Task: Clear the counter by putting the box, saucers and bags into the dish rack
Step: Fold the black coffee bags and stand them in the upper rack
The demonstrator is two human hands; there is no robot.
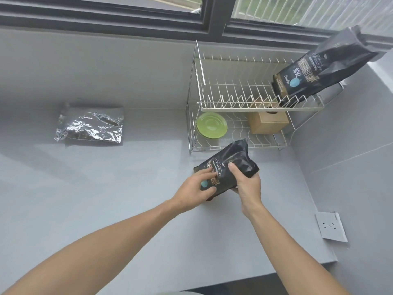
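Far left on the grey counter (pixel 106 188) lies a crumpled silver foil bag (pixel 91 125), flat and well apart from everything else. Toward the middle, the left hand (pixel 194 189) rests on the near left part of a black coffee bag (pixel 226 169), fingers spread over its printed face, thumb under the near edge. The right hand (pixel 247 184) grips the same bag from the right, thumb on top and fingers curled beneath, so both hands are closed on it; the bag is tilted and sits just in front of the rack, and whether its lower edge touches the counter cannot be told. Beyond it stands a 2-tier wire dish rack (pixel 238 107) in the far right corner below the window (pixel 191 9). On the lower tier, 2 stacked green saucers (pixel 211 125) lie at the left and a wooden box (pixel 268 123) sits at the right. On the upper tier's right end a second black coffee bag (pixel 314 67) stands leaning right, its top near the window frame. On the right wall, nearer, is a white wall socket (pixel 330 226).
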